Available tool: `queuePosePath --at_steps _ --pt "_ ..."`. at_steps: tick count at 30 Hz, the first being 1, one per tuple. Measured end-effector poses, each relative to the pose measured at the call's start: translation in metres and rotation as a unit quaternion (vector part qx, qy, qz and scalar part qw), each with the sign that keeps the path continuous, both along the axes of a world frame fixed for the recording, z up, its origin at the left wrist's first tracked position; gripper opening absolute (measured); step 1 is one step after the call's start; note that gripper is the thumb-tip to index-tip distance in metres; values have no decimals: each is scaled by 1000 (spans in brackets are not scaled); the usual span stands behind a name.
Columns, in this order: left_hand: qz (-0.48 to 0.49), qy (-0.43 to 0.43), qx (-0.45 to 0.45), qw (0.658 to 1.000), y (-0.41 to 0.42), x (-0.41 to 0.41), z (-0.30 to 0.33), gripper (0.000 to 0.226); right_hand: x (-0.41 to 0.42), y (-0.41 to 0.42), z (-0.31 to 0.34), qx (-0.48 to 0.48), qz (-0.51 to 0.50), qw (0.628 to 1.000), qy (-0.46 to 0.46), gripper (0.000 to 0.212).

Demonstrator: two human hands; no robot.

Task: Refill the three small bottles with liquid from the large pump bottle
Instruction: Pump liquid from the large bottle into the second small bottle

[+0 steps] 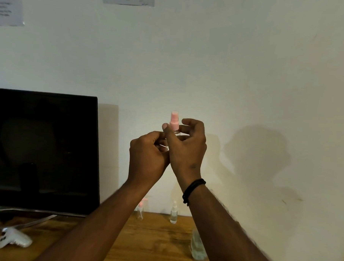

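The white plastered wall (pixel 248 74) fills most of the view, with two printed paper sheets (pixel 9 4) taped near its top edge. A black flat-screen monitor (pixel 42 150) stands at the left on the brown wooden surface (pixel 152 242). A white handheld device (pixel 14 241) lies on the surface in front of the monitor.

The large clear bottle (pixel 197 248) stands near the front right of the surface, partly hidden by the right forearm; its pump head cannot be seen. Two small clear bottles stand upright at the back edge, near the wall: one with a pink pump top (pixel 140 210), one with a clear cap (pixel 173 213).

Both hands are raised well above the surface. The left hand (pixel 148 155) has its fingers curled round the body of a third small clear bottle with a pink spray top (pixel 174 122), held upright. The right hand (pixel 186 146), with a black cord bracelet (pixel 193 190) on the wrist, pinches the bottle just below the pink top with thumb and fingers.
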State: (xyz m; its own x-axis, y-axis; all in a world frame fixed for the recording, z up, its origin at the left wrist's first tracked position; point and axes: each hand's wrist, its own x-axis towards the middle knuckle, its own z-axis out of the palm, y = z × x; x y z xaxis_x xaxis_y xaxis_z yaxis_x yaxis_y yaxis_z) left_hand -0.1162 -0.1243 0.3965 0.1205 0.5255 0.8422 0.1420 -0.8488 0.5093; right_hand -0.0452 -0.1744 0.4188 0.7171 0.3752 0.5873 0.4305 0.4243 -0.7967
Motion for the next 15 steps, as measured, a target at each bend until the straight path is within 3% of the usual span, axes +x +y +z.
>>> queuePosePath --at_steps 6,15 --pt "-6 -5 -10 1000 3 -3 -1 33 5 3 1 -6 -5 1000 -16 15" --pt "-53 39 -76 995 12 -14 -8 43 34 -12 49 -11 83 995 -61 18"
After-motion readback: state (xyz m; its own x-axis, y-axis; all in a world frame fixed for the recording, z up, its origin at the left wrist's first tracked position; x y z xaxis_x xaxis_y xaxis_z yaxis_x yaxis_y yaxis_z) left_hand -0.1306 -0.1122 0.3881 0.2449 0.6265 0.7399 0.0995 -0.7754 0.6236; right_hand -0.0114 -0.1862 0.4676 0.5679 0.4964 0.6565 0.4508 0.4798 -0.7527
